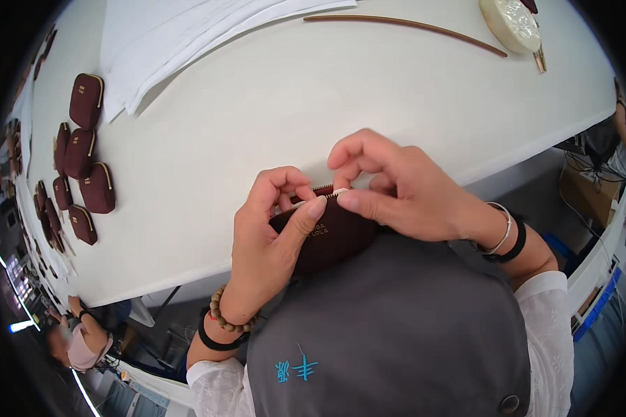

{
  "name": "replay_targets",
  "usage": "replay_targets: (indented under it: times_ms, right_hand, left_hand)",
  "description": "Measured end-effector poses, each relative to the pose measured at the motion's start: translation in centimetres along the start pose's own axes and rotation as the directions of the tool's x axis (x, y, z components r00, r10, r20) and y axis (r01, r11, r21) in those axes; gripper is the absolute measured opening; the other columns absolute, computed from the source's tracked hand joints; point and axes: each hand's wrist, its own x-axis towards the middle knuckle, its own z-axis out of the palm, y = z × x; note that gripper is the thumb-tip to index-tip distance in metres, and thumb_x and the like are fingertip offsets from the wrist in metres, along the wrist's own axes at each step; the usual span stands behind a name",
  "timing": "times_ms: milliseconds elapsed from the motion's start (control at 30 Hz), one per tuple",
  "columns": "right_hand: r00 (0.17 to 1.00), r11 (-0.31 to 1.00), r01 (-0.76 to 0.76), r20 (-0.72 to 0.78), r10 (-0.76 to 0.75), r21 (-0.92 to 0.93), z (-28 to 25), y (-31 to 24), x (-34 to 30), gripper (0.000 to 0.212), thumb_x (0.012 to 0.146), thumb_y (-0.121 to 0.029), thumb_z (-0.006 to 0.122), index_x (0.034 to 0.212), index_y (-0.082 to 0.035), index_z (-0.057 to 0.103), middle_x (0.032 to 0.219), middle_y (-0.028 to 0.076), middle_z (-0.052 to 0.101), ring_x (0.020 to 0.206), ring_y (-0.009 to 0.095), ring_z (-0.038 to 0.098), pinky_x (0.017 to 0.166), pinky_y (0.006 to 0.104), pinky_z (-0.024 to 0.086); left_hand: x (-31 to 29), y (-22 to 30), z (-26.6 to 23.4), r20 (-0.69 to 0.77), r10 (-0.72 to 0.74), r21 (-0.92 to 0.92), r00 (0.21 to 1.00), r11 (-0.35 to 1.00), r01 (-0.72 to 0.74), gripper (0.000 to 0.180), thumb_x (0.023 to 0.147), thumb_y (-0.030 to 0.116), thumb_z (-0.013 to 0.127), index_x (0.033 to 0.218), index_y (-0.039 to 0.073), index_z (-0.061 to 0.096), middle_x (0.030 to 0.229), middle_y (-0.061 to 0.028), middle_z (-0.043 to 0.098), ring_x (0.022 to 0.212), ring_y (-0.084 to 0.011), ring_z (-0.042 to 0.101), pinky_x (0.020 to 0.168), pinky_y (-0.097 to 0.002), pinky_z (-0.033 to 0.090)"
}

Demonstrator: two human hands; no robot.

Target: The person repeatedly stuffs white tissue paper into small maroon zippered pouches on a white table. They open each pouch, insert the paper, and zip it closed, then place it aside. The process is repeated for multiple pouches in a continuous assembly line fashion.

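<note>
A dark maroon zipper pouch (334,240) with gold lettering and a gold zip is held against my grey apron at the table's near edge. Its mouth is unzipped, and a bit of white material shows inside. My left hand (268,229) pinches the left part of the rim between thumb and fingers. At the right part of the rim, my right hand (403,187) has its thumb on the zip edge and a fingertip inside the opening, by the white material. The pouch's lower part is hidden against the apron.
Several finished-looking maroon pouches (80,153) stand at the left of the white table (215,139). White sheets (167,42) lie at the back, near a thin brown stick (403,28). A cream wrapped object (511,26) sits far right. Another person (80,340) is at lower left.
</note>
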Motion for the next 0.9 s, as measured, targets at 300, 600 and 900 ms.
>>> replay_targets:
  times_ms: [300, 600, 900]
  right_hand:
    - [0.973, 0.992, -0.098, 0.218, 0.079, 0.075, -0.1, 1.5, 0.8, 0.017, 0.094, -0.01, 0.058, 0.099, -0.007, 0.042, 0.081, 0.0, 0.054, 0.067, 0.006, 0.047, 0.057, 0.0217, 0.041]
    - [0.997, 0.997, 0.081, 0.01, -0.081, -0.016, 0.5, 2.4, 0.4, 0.02, 0.093, -0.006, 0.059, 0.099, -0.008, 0.041, 0.078, 0.0, 0.055, 0.061, 0.006, 0.044, 0.053, 0.0215, 0.039]
    - [0.98, 0.795, -0.178, 0.176, 0.091, 0.581, -0.4, 1.9, 0.1, 0.018, 0.091, -0.007, 0.061, 0.097, -0.009, 0.044, 0.093, 0.006, 0.061, 0.059, 0.003, 0.042, 0.054, 0.0206, 0.04]
  left_hand:
    - [-0.7, -1.5, 0.7, 0.007, 0.128, 0.06, 0.992, 0.99, -0.128, 0.02, 0.091, 0.011, 0.065, 0.102, 0.001, 0.052, 0.074, -0.0034, 0.062, 0.07, -0.0097, 0.057, 0.066, -0.0238, 0.044]
    - [0.0, -1.4, 0.5, -0.083, 0.106, 0.086, 0.991, 0.991, -0.098, 0.019, 0.091, 0.006, 0.064, 0.102, 0.001, 0.05, 0.071, -0.0018, 0.058, 0.066, -0.006, 0.053, 0.064, -0.0204, 0.042]
    - [-0.6, -0.8, -1.2, 0.044, 0.242, 0.315, 0.969, 0.917, -0.244, 0.03, 0.087, 0.017, 0.07, 0.107, 0.001, 0.054, 0.105, -0.0113, 0.059, 0.091, -0.0186, 0.058, 0.079, -0.0318, 0.048]
